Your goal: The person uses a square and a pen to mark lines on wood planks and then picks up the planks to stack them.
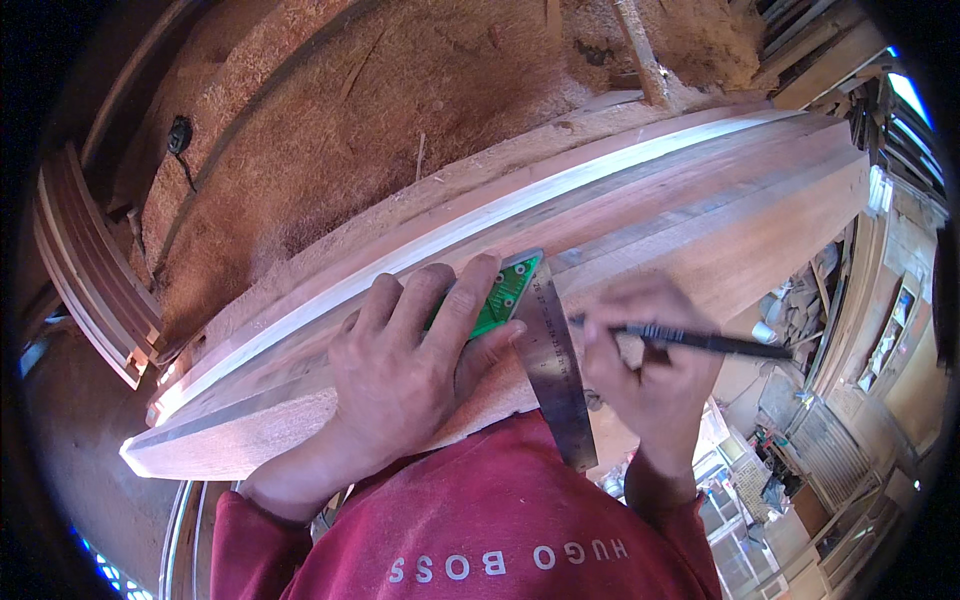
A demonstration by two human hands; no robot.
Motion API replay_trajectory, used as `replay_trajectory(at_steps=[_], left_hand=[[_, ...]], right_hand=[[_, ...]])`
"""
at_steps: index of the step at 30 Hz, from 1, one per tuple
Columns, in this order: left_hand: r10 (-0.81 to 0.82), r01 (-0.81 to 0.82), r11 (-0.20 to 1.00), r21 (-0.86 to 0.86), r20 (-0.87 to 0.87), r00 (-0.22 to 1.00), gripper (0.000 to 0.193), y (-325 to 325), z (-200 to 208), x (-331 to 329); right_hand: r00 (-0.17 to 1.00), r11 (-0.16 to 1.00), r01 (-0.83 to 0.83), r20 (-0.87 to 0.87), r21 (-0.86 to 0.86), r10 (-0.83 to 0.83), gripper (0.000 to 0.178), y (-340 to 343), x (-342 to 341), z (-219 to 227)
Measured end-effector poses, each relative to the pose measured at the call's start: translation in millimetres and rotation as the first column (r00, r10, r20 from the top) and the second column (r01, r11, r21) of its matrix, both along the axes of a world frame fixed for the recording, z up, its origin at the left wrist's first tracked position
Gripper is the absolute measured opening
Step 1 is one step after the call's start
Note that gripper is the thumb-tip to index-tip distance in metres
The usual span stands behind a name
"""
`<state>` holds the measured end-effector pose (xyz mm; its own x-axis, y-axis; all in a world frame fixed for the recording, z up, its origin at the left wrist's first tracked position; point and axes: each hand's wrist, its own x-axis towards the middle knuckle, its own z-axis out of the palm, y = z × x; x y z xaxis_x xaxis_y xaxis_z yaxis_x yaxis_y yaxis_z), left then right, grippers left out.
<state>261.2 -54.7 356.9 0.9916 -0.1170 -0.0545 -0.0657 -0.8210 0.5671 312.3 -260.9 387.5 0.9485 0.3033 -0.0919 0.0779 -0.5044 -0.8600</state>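
Several long wooden boards point(690, 225) lie side by side across the view, slanting up to the right. On them rests a try square with a green stock and a steel blade point(560, 375) marked with a scale. My left hand point(400, 350) grips the green stock, thumb and fingers on either side, holding it down on the wood. The blade points back toward my body, past the near edge of the boards. Just right of the blade, my right hand point(650, 365), slightly blurred, pinches a dark pen point(725, 343). Its tip is close to the blade's edge; contact with the wood cannot be made out.
Sawdust point(330, 130) covers the floor beyond the boards. Curved wooden strips point(95, 265) are stacked at the left, near a black plug with a cord point(179, 135). Timber offcuts and clutter fill the right side. A loose stick point(640, 50) stands at the far side.
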Motion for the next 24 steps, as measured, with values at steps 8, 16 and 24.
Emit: replay_trajectory(at_steps=[8, 16, 24], left_hand=[[0.021, -0.022, 1.0, -0.003, -0.035, 0.999, 0.057, 2.8, 6.4, -4.1], [0.005, -0.007, 0.999, 0.043, 0.042, 0.999, 0.052, 11.0, -3.5, -9.6], [-0.018, 0.016, 1.0, 0.027, 0.077, 0.997, 0.055, 10.9, -6.4, -7.8]], right_hand=[[0.965, 0.952, 0.245, 0.046, 0.184, -0.258, 0.016, 1.8, -16.8, -4.2], [0.973, 0.966, 0.213, 0.058, 0.144, -0.224, 0.019, -6.1, -59.2, -16.6], [0.957, 0.941, 0.282, 0.015, 0.188, -0.289, 0.018, -2.3, -60.7, -22.1]])
